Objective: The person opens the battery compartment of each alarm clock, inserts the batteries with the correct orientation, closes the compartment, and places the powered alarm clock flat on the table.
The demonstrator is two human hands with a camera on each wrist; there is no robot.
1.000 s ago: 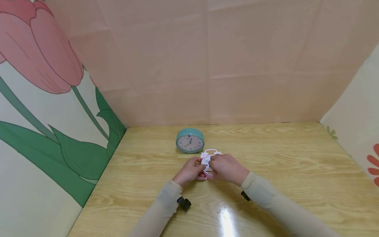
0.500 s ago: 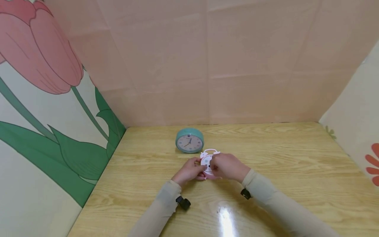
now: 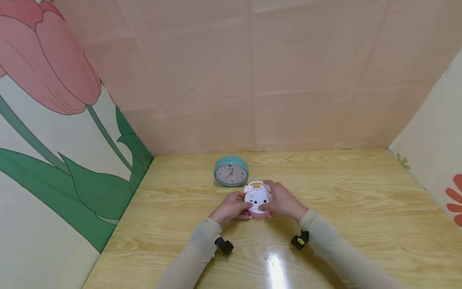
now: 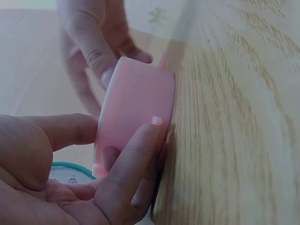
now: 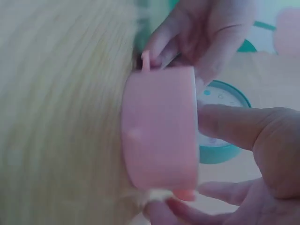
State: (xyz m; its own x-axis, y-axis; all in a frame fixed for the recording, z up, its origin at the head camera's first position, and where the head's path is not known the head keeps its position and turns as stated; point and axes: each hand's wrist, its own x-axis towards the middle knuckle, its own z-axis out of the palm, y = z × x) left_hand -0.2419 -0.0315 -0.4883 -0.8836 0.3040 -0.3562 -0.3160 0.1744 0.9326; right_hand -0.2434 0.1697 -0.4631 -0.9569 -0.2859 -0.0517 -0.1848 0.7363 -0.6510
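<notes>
A small pink twin-bell alarm clock [image 3: 258, 196] with a white face, printed eyes and a top handle stands on the wooden table. My left hand [image 3: 230, 208] holds its left side, thumb on the front rim. In the left wrist view, a fingertip lies along the pink casing [image 4: 133, 101]. At the right side, my right hand [image 3: 283, 202] grips the clock, its thumb on the lower front and its fingers up by the right bell. Just behind, a round teal clock [image 3: 231, 157] with a pale dial stands upright.
The wood-grain table [image 3: 361, 200] meets a plain pinkish back wall [image 3: 252, 80]. A tulip-patterned panel [image 3: 72, 140] rises along the left edge, and a pale panel [image 3: 440, 132] with flower prints borders the right.
My right hand's curled fingers have left the front of the pink clock and spread round its right side, uncovering the face. My left hand and the teal clock stay put.
</notes>
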